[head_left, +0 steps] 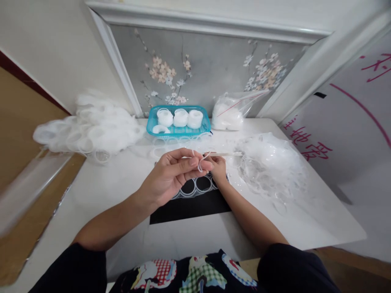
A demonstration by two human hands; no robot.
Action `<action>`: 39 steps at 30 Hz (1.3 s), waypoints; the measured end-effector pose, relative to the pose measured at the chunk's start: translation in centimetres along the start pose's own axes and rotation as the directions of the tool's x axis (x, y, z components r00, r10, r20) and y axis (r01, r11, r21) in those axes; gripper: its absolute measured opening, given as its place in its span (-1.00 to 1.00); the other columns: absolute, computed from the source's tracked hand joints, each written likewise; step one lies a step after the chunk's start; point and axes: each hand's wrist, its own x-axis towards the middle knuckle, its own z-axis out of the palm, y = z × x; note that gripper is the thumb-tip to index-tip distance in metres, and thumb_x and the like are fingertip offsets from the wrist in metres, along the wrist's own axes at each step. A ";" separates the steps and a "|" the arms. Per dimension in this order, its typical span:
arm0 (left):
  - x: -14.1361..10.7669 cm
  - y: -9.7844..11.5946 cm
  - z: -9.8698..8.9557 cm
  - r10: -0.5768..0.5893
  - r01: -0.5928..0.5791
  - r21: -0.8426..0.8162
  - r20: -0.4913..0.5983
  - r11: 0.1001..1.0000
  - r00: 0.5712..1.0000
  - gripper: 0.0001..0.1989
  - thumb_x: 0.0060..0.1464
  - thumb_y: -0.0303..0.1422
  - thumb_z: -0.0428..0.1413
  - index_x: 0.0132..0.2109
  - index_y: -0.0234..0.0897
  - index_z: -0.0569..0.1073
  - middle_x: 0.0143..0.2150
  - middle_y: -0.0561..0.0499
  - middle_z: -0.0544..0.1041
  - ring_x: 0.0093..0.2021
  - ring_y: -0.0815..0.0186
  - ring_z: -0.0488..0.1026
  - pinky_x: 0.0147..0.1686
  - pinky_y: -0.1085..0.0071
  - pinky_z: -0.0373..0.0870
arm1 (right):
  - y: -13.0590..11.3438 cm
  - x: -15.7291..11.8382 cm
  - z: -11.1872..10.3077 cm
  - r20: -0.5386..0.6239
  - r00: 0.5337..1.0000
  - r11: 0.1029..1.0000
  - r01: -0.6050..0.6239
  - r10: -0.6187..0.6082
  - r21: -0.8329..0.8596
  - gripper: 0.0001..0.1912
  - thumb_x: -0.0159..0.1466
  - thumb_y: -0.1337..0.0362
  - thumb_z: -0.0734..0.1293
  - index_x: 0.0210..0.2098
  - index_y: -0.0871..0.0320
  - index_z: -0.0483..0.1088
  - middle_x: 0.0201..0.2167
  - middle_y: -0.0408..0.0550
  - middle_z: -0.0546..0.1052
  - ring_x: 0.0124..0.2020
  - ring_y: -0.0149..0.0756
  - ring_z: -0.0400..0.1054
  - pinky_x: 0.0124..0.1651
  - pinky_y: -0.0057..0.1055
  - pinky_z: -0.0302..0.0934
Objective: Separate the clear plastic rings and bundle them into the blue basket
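Note:
My left hand (174, 173) is raised over the middle of the table, its fingers pinched on a thin white ring (200, 166) that looks twisted. Just right of it, my right hand (218, 165) is closed on a slim pale stick (227, 154) that points to the right. Below the hands, a strip of clear film with round rings (204, 184) lies on a black mat (191, 206). My left hand and forearm hide part of the strip.
Behind the hands, a blue basket (179, 133) holds stacks of white rings. A clear bag (227, 114) stands beside it. Piles of ringed film lie at the left (94, 130) and the right (270, 162). A framed floral panel (210, 69) backs the table.

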 end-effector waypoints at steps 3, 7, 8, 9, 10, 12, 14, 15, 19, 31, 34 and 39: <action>-0.5 0.0 0.2 0.029 -0.033 0.110 0.036 0.993 0.999 -0.66 -0.13 -0.11 0.41 -0.32 -0.20 0.52 -0.37 0.06 0.63 -0.23 0.15 0.65 -0.18 0.27 0.63 | -0.3 -0.1 -0.1 0.008 1.000 1.000 -0.006 0.006 -0.011 -0.70 0.17 0.04 0.39 -0.44 0.17 0.50 -0.52 -0.10 0.59 -0.41 -0.19 0.49 -0.26 -0.33 0.35; -1.1 0.1 0.5 0.119 -0.129 0.217 0.061 0.968 0.991 -0.69 -0.05 -0.06 0.35 -0.31 -0.16 0.50 -0.42 0.08 0.61 -0.29 0.18 0.65 -0.24 0.27 0.63 | -0.2 0.2 -0.1 0.006 1.000 1.000 -0.018 0.018 -0.023 -0.69 0.13 0.01 0.41 -0.46 0.16 0.50 -0.52 -0.07 0.61 -0.39 -0.17 0.50 -0.27 -0.33 0.36; -1.2 0.2 0.6 0.153 -0.164 0.238 0.064 0.957 0.986 -0.71 -0.01 -0.07 0.33 -0.31 -0.15 0.51 -0.43 0.09 0.61 -0.29 0.20 0.64 -0.20 0.26 0.63 | -0.1 0.3 -0.1 0.005 1.000 1.000 -0.019 0.019 -0.021 -0.68 0.12 0.00 0.42 -0.47 0.16 0.49 -0.52 -0.06 0.61 -0.38 -0.17 0.50 -0.26 -0.32 0.36; -1.4 0.2 0.6 0.185 -0.195 0.260 0.063 0.946 0.981 -0.73 0.01 -0.09 0.32 -0.30 -0.16 0.52 -0.43 0.09 0.61 -0.29 0.21 0.64 -0.16 0.24 0.63 | 0.0 0.3 -0.1 0.008 1.000 1.000 -0.018 0.018 -0.015 -0.67 0.11 -0.01 0.42 -0.47 0.16 0.49 -0.50 -0.05 0.62 -0.37 -0.16 0.51 -0.24 -0.32 0.37; -1.6 0.3 0.6 0.214 -0.222 0.284 0.059 0.933 0.975 -0.75 0.03 -0.11 0.32 -0.29 -0.16 0.53 -0.41 0.09 0.62 -0.28 0.21 0.64 -0.11 0.22 0.62 | 0.1 0.4 -0.1 0.012 1.000 1.000 -0.017 0.017 -0.006 -0.66 0.11 -0.02 0.42 -0.47 0.16 0.50 -0.49 -0.05 0.62 -0.35 -0.15 0.52 -0.22 -0.31 0.37; -1.9 0.5 0.7 0.258 -0.256 0.339 0.039 0.905 0.965 -0.79 0.05 -0.16 0.31 -0.28 -0.18 0.55 -0.39 0.07 0.63 -0.24 0.20 0.64 -0.05 0.17 0.60 | 0.4 0.4 -0.1 0.020 1.000 1.000 -0.017 0.017 0.011 -0.65 0.13 -0.02 0.42 -0.45 0.17 0.51 -0.46 -0.04 0.63 -0.33 -0.14 0.53 -0.17 -0.28 0.37; -2.3 0.7 0.9 0.287 -0.266 0.411 0.012 0.872 0.958 -0.81 0.06 -0.19 0.30 -0.28 -0.19 0.57 -0.39 0.06 0.63 -0.22 0.18 0.64 -0.04 0.14 0.60 | 0.5 0.4 -0.1 0.015 1.000 0.999 -0.023 0.023 0.030 -0.66 0.13 -0.02 0.43 -0.42 0.17 0.52 -0.45 -0.05 0.63 -0.32 -0.13 0.54 -0.15 -0.25 0.37; -2.5 0.8 1.0 0.305 -0.273 0.447 0.000 0.852 0.952 -0.82 0.07 -0.20 0.30 -0.28 -0.19 0.57 -0.39 0.06 0.63 -0.21 0.18 0.64 -0.04 0.14 0.60 | 0.6 0.4 -0.1 0.015 0.999 0.999 -0.029 0.028 0.040 -0.66 0.12 -0.02 0.43 -0.40 0.17 0.52 -0.46 -0.05 0.63 -0.32 -0.12 0.55 -0.15 -0.24 0.38; -3.1 0.9 1.6 0.376 -0.307 0.547 -0.016 0.779 0.926 -0.85 0.09 -0.23 0.29 -0.28 -0.21 0.59 -0.30 0.03 0.66 -0.18 0.17 0.64 -0.05 0.16 0.61 | 0.7 0.3 -0.1 0.011 0.999 0.997 -0.036 0.036 0.061 -0.65 0.10 -0.02 0.45 -0.36 0.15 0.52 -0.47 -0.06 0.64 -0.30 -0.10 0.56 -0.14 -0.24 0.39; -2.3 1.3 -0.5 0.463 -0.378 0.647 0.044 0.662 0.885 -0.97 0.09 -0.37 0.22 -0.32 -0.20 0.53 -0.38 0.05 0.59 -0.39 0.35 0.54 -0.35 0.43 0.55 | -5.1 -0.4 -1.3 0.287 0.918 0.782 -0.387 0.274 0.489 -0.79 0.07 0.16 0.52 -0.39 0.10 0.49 -0.42 -0.13 0.62 -0.34 -0.28 0.56 -0.05 -0.30 0.47; -1.4 1.6 -1.3 0.485 -0.349 0.754 0.047 0.556 0.873 -0.94 0.12 -0.35 0.20 -0.25 -0.21 0.56 -0.37 0.05 0.58 -0.43 0.39 0.48 -0.41 0.49 0.46 | -8.6 -2.5 -2.2 0.395 0.875 0.704 -0.468 0.281 0.535 -0.84 0.13 0.18 0.51 -0.38 0.08 0.49 -0.38 -0.13 0.62 -0.34 -0.32 0.55 -0.02 -0.29 0.48; -0.2 0.8 -0.6 0.455 -0.435 0.865 0.292 0.251 0.841 -0.84 0.23 -0.36 0.10 -0.14 -0.22 0.58 -0.27 0.03 0.60 -0.29 0.34 0.51 -0.26 0.45 0.45 | -11.8 -6.0 -2.3 0.485 0.802 0.608 -0.588 0.350 0.533 -0.78 0.05 0.14 0.56 -0.41 0.05 0.49 -0.32 -0.10 0.64 -0.27 -0.26 0.56 -0.03 -0.19 0.49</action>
